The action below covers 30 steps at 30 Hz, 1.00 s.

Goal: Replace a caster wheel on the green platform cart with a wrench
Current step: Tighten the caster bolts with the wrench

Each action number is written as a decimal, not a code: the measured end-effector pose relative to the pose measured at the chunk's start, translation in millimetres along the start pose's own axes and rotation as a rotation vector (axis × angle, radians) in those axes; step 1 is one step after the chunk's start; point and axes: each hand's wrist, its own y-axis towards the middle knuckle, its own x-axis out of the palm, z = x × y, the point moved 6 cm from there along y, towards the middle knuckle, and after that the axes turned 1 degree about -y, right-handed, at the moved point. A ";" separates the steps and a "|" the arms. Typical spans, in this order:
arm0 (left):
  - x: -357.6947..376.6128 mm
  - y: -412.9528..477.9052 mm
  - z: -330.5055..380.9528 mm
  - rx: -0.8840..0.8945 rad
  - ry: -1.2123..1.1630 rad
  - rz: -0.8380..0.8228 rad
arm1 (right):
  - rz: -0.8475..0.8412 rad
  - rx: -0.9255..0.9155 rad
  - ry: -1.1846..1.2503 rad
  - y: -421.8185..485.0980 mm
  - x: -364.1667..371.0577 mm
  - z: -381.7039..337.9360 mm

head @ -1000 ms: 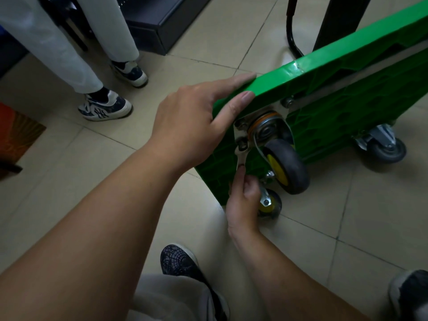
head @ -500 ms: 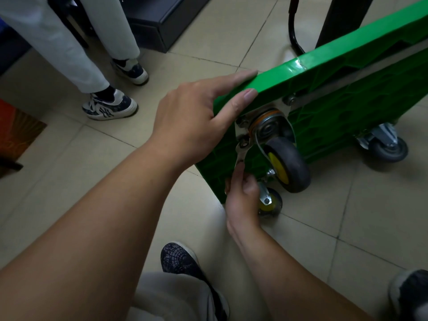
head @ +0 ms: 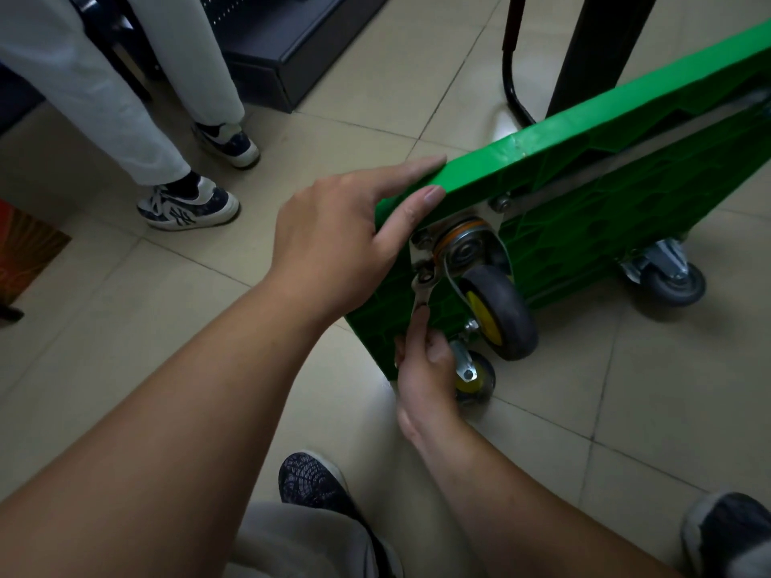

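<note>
The right hand (head: 425,369), low in the middle, is curled tight round the wrench (head: 419,296), with one finger stretched up along it. The wrench head sits on a bolt (head: 425,278) just beside the wheel (head: 498,317). The left hand (head: 346,239) lies with straight fingers on the corner of the green cart (head: 605,210), which is tipped up at the right.
</note>
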 end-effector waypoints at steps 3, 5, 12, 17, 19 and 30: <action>1.9 1.4 1.2 0.008 0.032 -0.014 | 0.013 -0.006 0.022 0.8 1.4 -0.6; 1.5 1.7 1.2 -0.001 0.029 -0.017 | 0.019 0.001 0.011 -0.1 1.4 0.4; 3.1 1.0 -0.8 -0.002 0.008 -0.041 | -0.084 -0.037 -0.133 1.4 -2.6 -9.0; 2.1 -1.1 1.0 -0.004 0.000 -0.058 | -0.022 -0.151 -0.443 10.1 -54.9 4.1; 1.6 -1.9 2.8 -0.005 0.003 -0.059 | -0.006 -0.175 -0.667 13.1 -97.4 17.5; 2.6 -2.2 3.0 0.023 0.026 -0.003 | -0.019 0.018 -1.582 29.7 -230.1 57.5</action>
